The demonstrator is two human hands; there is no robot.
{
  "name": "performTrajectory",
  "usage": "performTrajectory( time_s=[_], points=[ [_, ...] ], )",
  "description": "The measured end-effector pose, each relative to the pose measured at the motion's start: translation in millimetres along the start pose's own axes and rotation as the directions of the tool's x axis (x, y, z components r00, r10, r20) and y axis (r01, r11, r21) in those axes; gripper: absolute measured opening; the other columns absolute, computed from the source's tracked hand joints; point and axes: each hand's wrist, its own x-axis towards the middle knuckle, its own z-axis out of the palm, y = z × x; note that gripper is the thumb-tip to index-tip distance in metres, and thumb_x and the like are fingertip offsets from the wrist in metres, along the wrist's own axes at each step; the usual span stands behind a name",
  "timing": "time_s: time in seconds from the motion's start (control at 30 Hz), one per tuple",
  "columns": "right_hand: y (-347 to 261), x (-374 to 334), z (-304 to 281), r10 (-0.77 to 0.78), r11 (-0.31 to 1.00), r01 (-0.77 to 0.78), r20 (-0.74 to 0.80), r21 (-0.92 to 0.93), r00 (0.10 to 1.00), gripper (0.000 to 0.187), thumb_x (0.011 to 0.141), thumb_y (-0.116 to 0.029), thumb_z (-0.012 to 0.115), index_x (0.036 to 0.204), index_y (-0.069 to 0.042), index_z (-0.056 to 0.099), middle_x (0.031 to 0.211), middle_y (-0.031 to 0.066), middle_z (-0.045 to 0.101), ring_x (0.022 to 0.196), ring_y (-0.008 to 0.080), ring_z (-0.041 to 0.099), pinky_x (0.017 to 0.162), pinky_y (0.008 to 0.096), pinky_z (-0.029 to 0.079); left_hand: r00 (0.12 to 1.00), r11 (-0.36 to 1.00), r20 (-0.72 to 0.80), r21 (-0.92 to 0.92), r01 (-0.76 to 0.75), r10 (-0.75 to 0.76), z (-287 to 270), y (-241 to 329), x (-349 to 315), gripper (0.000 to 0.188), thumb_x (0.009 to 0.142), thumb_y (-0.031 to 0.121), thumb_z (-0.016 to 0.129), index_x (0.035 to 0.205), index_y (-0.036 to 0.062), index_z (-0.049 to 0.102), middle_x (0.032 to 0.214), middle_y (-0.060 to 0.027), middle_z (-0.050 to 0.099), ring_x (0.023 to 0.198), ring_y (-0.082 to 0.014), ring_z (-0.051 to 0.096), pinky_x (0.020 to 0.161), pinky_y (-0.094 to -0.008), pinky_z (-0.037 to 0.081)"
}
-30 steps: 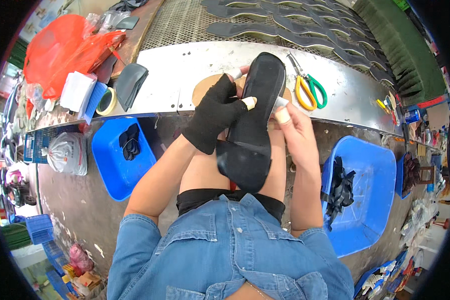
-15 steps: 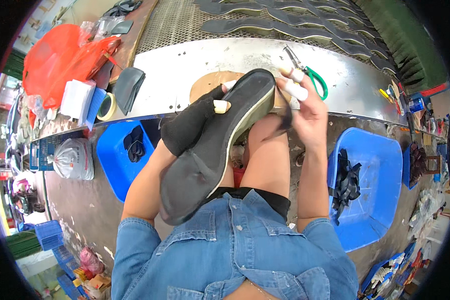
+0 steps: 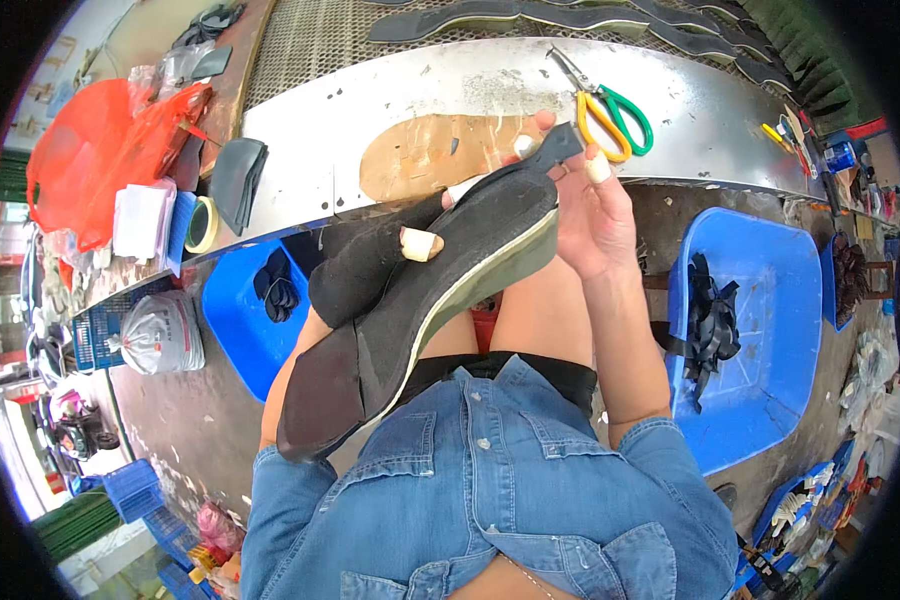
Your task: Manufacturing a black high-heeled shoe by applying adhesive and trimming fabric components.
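A black wedge-shaped shoe sole point(image 3: 460, 245) with a pale edge line lies slantwise in front of my body, its broad end toward the lower left. Gripping it along its left side is my left hand point(image 3: 365, 260), in a black fingerless glove with pale tape on the fingertips. At the upper end, my right hand point(image 3: 598, 220), bare with taped fingertips, has its fingers closed around a dark strip of material point(image 3: 558, 148) lying over the sole's end. Beyond the hands, scissors point(image 3: 573, 74) with yellow and green handles rest on the metal table beside a brown sole-shaped sheet point(image 3: 400, 158).
Several dark soles point(image 3: 450, 20) lie on the mesh surface at the back. Blue tubs with black pieces stand at the right point(image 3: 770, 380) and left point(image 3: 232, 330), below the table edge. A red plastic bag point(image 3: 80, 165) and a tape roll point(image 3: 203, 225) sit at the left.
The sole has tilted, showing more of its side. My right hand has come from beside its upper end to hold the dark strip against it. The view has shifted slightly.
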Motion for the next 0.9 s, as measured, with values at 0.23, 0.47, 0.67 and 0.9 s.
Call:
performTrajectory(
  time_s=[0.23, 0.47, 0.67, 0.9],
  points=[
    [-8, 1, 2, -0.28, 0.894, 0.229, -0.081, -0.385, 0.957, 0.022, 0.089, -0.015, 0.058, 0.102, 0.003, 0.061, 0.096, 0.0113, 0.065, 0.078, 0.0204, 0.065, 0.071, 0.0325, 0.054, 1.0, 0.997, 0.003, -0.072, -0.021, 0.021, 5, -5, -3, 0.062, 0.08, 0.021, 0.058, 0.136, 0.0036, 0.038, 0.122, -0.0092, 0.052, 0.1, -0.0117, 0.054, 0.086, -0.0221, 0.043],
    [2, -6, 14, -0.569, 0.628, 0.424, -0.013, -0.652, 0.823, 0.023, 0.088, -0.011, 0.06, 0.106, 0.003, 0.061, 0.098, 0.0112, 0.065, 0.079, 0.0204, 0.066, 0.071, 0.0302, 0.053, 0.998, 0.987, -0.012, -0.146, -0.061, 0.06, 3, -16, -1, 0.061, 0.08, 0.019, 0.058, 0.135, 0.0011, 0.038, 0.121, -0.0086, 0.052, 0.101, -0.0117, 0.054, 0.086, -0.022, 0.043],
    [8, -4, 1, -0.668, 0.432, 0.445, 0.053, -0.784, 0.742, 0.023, 0.088, -0.011, 0.06, 0.105, 0.004, 0.062, 0.097, 0.0114, 0.065, 0.082, 0.0176, 0.064, 0.073, 0.028, 0.052, 0.967, 0.983, -0.206, -0.08, -0.167, 0.148, 37, 7, -15, 0.056, 0.08, 0.018, 0.057, 0.131, 0.0011, 0.043, 0.115, -0.0074, 0.055, 0.097, -0.0098, 0.054, 0.082, -0.0211, 0.044],
    [13, 0, 22, -0.721, 0.148, 0.508, 0.259, -0.849, 0.643, 0.022, 0.087, -0.002, 0.058, 0.107, 0.007, 0.061, 0.103, 0.0118, 0.064, 0.092, 0.014, 0.059, 0.085, 0.0268, 0.046, 0.969, 0.972, -0.167, -0.118, -0.203, 0.182, 42, 7, -8, 0.053, 0.082, 0.029, 0.06, 0.128, 0.0051, 0.05, 0.116, -0.0095, 0.055, 0.095, -0.0117, 0.055, 0.082, -0.0216, 0.043]
  ],
)
